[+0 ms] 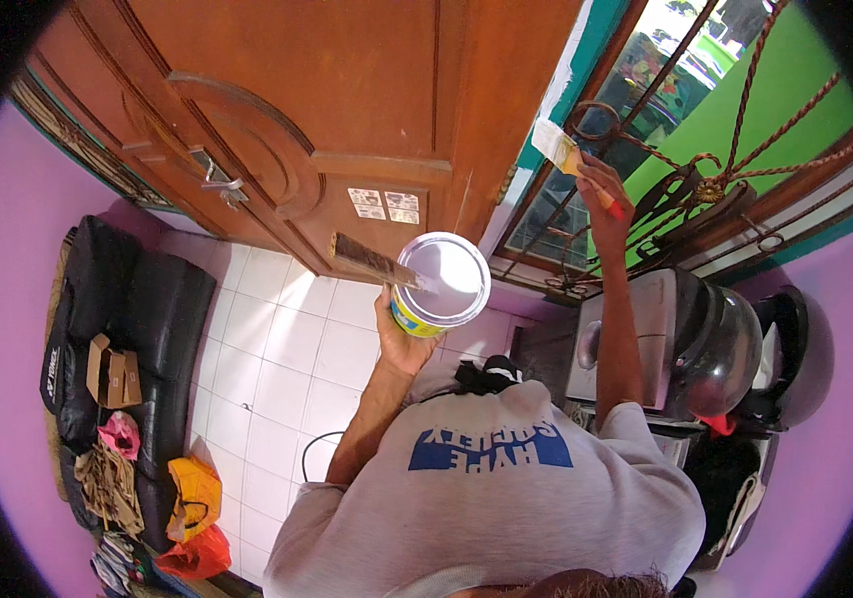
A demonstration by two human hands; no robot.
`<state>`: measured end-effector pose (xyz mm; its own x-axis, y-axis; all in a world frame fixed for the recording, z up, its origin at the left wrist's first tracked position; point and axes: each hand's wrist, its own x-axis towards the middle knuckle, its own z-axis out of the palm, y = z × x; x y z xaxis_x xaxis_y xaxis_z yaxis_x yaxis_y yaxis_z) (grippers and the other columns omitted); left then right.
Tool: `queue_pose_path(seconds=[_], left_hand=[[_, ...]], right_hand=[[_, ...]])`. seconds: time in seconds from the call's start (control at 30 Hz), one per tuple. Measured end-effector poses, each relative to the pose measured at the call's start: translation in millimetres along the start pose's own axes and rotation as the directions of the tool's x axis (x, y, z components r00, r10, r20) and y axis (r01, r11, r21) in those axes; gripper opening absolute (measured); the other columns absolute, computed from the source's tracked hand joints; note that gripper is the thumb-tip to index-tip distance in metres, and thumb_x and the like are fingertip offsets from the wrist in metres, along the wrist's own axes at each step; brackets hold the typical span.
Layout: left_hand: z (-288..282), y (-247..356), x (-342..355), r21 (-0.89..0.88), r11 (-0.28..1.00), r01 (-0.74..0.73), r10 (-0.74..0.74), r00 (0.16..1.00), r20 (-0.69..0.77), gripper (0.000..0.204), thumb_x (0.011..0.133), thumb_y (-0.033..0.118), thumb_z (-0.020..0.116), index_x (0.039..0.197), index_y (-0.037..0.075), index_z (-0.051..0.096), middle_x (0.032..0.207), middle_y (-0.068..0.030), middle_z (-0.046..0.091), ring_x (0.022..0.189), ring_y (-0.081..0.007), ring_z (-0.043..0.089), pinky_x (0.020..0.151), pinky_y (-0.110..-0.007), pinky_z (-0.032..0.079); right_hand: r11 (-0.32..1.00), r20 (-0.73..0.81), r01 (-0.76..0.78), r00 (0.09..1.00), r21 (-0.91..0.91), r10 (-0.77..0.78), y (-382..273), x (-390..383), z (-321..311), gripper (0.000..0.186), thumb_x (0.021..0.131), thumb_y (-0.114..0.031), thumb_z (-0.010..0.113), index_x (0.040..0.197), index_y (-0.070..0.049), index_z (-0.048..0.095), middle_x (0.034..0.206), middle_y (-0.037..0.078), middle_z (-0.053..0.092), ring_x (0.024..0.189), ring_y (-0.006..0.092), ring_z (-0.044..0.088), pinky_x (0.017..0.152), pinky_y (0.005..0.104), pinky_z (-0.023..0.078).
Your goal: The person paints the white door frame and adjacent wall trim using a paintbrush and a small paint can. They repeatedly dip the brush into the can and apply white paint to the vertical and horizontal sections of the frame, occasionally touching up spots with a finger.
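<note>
1. Closest: the person's pale grey T-shirt [486, 508], a solid blue panel of bold capital letters printed across it, upside down in this view.
2. Left hand [405, 344]: curled around the underside and near wall of a paint tin [410, 317], raised in front of the chest. Tin's label yellow, green and blue, some lettering on it, mostly turned away.
3. Wooden stick [372, 259] leaning over the tin's rim, lower end in the pale paint (whitish, glaring where sunlight strikes it).
4. Right hand [601, 194]: raised higher, closed around the handle of a paintbrush [558, 149]. Handle yellowish, red at its end; bristles whitish, right by the teal-and-white window frame [544, 122]. Contact: I cannot tell.
5. Beyond, brown panelled door [387, 90] with a four-part sticker [384, 205], its print too small to read.
6. Off left, black sofa [172, 299]; a black bag [52, 364] there carries white capitals. Cardboard box [113, 374] beside it.
</note>
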<state>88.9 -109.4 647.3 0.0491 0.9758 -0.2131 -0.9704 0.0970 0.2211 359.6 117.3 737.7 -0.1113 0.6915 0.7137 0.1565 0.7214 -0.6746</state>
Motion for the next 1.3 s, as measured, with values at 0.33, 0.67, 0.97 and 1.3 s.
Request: queue_pose_path(seconds=[0.33, 0.67, 0.97, 1.3], left_hand=[[0.5, 3.9, -0.6, 0.006, 1.000, -0.004, 0.004, 0.999, -0.043, 0.073, 0.093, 0.066, 0.054, 0.143, 0.013, 0.052, 0.139, -0.0122, 0.059, 0.125, -0.0307, 0.060, 0.099, -0.051, 0.055], [-1.5, 4.6, -1.1, -0.032, 0.999, 0.003, -0.003, 1.000, -0.010, 0.070, 0.092, 0.062, 0.060, 0.140, 0.011, 0.055, 0.135, -0.0111, 0.062, 0.121, -0.0292, 0.063, 0.097, -0.049, 0.058], [1.4, 4.0, 0.2, -0.011, 1.000, 0.003, -0.004, 0.999, -0.049, 0.072, 0.093, 0.065, 0.056, 0.143, 0.011, 0.052, 0.140, -0.0126, 0.059, 0.126, -0.0305, 0.059, 0.100, -0.051, 0.054], [-9.3, 5.9, 4.5, -0.018, 1.000, 0.009, -0.010, 0.999, -0.037, 0.080, 0.094, 0.066, 0.051, 0.150, 0.012, 0.041, 0.148, -0.0169, 0.048, 0.133, -0.0372, 0.053, 0.103, -0.058, 0.052]], right_hand=[[0.976, -0.066, 0.054, 0.995, -0.210, -0.070, 16.6, -26.4, 18.9, 0.028, 0.091, -0.001, 0.071, 0.118, -0.005, 0.073, 0.121, 0.014, 0.072, 0.115, 0.0244, 0.068, 0.099, 0.0374, 0.053], [0.978, -0.085, 0.056, 0.994, -0.203, -0.074, -8.0, -14.3, 24.8, 0.025, 0.093, 0.000, 0.069, 0.117, -0.004, 0.073, 0.121, 0.013, 0.072, 0.113, 0.0223, 0.068, 0.097, 0.0352, 0.054], [0.981, -0.077, 0.082, 0.992, -0.173, -0.096, -10.7, -3.2, 21.8, 0.023, 0.093, 0.000, 0.070, 0.115, -0.003, 0.073, 0.120, 0.013, 0.072, 0.113, 0.0229, 0.067, 0.097, 0.0355, 0.054], [0.970, -0.032, 0.074, 0.996, -0.232, -0.083, 9.4, -29.9, 24.7, 0.025, 0.092, 0.000, 0.069, 0.117, -0.003, 0.072, 0.121, 0.014, 0.072, 0.114, 0.0254, 0.068, 0.098, 0.0379, 0.053]])
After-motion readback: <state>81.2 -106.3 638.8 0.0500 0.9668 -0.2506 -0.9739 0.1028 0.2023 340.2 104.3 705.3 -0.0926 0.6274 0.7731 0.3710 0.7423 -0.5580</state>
